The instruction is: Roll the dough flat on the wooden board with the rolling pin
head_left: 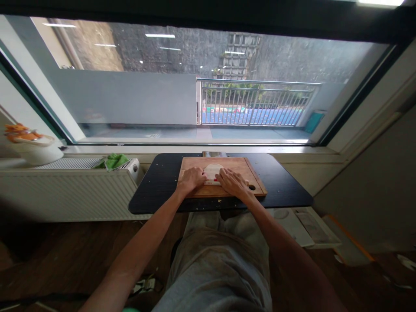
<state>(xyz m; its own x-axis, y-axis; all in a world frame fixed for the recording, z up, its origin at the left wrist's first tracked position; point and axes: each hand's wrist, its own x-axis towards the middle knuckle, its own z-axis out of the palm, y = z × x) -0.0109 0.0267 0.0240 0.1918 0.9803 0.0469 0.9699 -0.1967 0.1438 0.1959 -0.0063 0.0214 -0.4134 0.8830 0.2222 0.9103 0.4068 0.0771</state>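
A wooden cutting board (238,164) lies on a small black table (282,186) in front of me. On it is a flat, round, pale piece of dough (212,168). Across the dough's near edge runs a light rolling pin (212,183) with small red marks. My left hand (192,178) is closed on the pin's left end. Curled over its right part is my right hand (231,180), and a bit of the pin's tip shows past it. The undersides of both hands are hidden.
A small box-like object (214,154) stands behind the board by the window sill. To the left is a white radiator (81,190) with a green cloth (116,161) and a white pot (37,149). My legs are under the table. Light crumbs dot the tabletop.
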